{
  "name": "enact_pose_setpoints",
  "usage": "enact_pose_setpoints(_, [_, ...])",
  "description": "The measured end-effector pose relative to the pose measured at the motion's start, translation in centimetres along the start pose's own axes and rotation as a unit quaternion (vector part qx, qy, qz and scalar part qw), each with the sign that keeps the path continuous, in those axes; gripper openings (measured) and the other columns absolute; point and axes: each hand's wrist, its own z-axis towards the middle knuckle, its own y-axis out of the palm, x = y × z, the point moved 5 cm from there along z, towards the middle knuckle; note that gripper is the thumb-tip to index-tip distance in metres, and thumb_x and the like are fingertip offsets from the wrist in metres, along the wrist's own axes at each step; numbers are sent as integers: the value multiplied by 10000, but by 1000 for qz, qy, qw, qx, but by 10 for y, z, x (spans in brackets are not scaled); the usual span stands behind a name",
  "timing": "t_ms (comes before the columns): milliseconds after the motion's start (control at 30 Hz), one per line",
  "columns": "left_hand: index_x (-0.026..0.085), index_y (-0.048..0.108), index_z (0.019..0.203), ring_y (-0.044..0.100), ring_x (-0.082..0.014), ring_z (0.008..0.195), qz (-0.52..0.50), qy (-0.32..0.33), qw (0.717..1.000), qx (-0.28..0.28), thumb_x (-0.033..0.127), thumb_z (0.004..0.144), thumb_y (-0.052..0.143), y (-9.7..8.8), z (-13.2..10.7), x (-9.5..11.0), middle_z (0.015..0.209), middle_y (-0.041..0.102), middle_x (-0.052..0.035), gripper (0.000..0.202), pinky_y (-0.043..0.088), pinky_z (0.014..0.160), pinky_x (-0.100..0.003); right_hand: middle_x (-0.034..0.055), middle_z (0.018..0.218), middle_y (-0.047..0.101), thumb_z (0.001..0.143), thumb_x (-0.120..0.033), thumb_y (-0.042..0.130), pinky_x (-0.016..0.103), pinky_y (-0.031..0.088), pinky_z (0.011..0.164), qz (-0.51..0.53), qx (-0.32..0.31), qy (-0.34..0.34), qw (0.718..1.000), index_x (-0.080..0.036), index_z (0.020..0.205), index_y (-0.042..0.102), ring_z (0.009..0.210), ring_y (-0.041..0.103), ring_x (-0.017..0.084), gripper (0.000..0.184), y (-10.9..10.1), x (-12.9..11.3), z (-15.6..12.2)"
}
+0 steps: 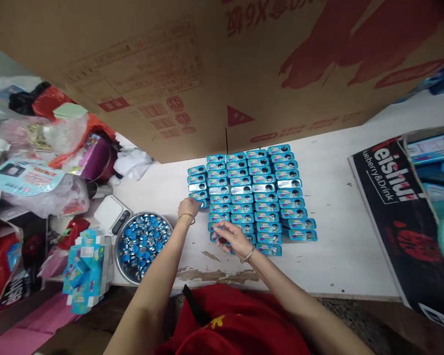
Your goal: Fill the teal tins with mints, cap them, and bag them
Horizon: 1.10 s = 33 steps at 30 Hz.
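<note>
Rows of small blue tins [238, 190] with printed lids stand in columns on the white table. My left hand [188, 208] is at the lower end of the leftmost short column. Its fingers are pressed together at a tin there, with something small and shiny at the fingertips that I cannot make out. My right hand [235, 240] hovers over the lower part of the middle columns. Its fingers curl around a small dark reddish-brown piece [222, 240]. A round metal bowl [117, 256] full of small blue and silver caps [142, 244] stands beside my left forearm.
A large cardboard box [214, 98] stands along the back of the table [329, 187]. A small white scale [111, 213], flattened blue cartons [87, 268] and plastic bags [40, 148] crowd the left. To the right is a black printed carton [395, 217] with blue packages inside.
</note>
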Motion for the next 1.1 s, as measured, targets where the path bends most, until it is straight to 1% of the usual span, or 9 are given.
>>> enact_pose_setpoints(167, [201,577,579,658,-260,851,111,-12,992,-56,410,678,738,-3,10,9,763,686,-84,281,467,735,-315,-6,760,617,697,-522,725,160,310,316,-18,4,-12,1000,-199,992,525,532,554,98,482,-14,-13,1])
enact_pose_setpoints(367, [186,598,629,611,-347,1032,131,-18,990,-56,455,692,722,-2,11,9,930,685,-155,303,457,864,-413,-16,810,610,720,-489,703,171,331,309,-98,1,-31,995,-237,1041,407,489,556,95,504,-17,-17,21])
enact_pose_setpoints(467, [185,602,645,604,-346,1026,79,-6,996,-46,460,710,703,-4,2,9,890,679,-148,300,463,854,-416,-22,859,568,713,-454,709,180,341,311,-150,15,-42,988,-242,1046,402,459,527,71,500,-18,-21,31])
enact_pose_setpoints(533, [188,632,729,618,-296,970,17,20,998,-53,465,765,644,-2,-10,10,868,677,-117,280,482,810,-374,-28,871,543,722,-439,702,183,338,321,-174,12,-53,983,-251,1069,401,449,505,61,496,-17,-27,35])
enact_pose_setpoints(667, [182,675,870,611,-180,702,-135,79,975,-155,515,750,648,15,-46,13,776,673,-46,355,496,627,-279,-57,781,528,760,-389,681,182,331,399,-214,-32,-90,972,-256,1088,401,473,462,58,452,-12,-39,36])
enact_pose_setpoints(800, [160,650,721,560,-143,582,-233,95,943,-216,525,650,725,24,-64,12,644,621,-18,380,478,557,-262,-82,704,512,740,-336,710,175,314,468,-228,-59,-112,965,-242,1036,433,503,395,50,416,-4,-38,36])
enact_pose_setpoints(933, [166,578,663,553,-128,581,-269,102,942,-175,454,666,712,18,-44,12,618,574,2,317,477,580,-254,-88,625,509,683,-459,734,182,307,419,-148,11,-69,987,-239,914,439,467,436,71,435,-6,-27,42])
enact_pose_setpoints(1033, [173,585,780,559,-124,565,-261,98,953,-120,366,698,667,12,-17,13,637,556,20,225,472,578,-249,-28,653,586,648,-594,704,199,297,354,-84,43,-25,995,-222,781,460,484,520,116,465,-10,-21,50])
enact_pose_setpoints(1100, [172,600,841,561,-124,549,-246,96,959,-98,312,694,654,12,-3,15,656,558,20,210,469,558,-246,-7,675,605,625,-603,718,201,308,343,-57,60,-22,996,-210,744,482,505,541,125,474,-14,-24,55])
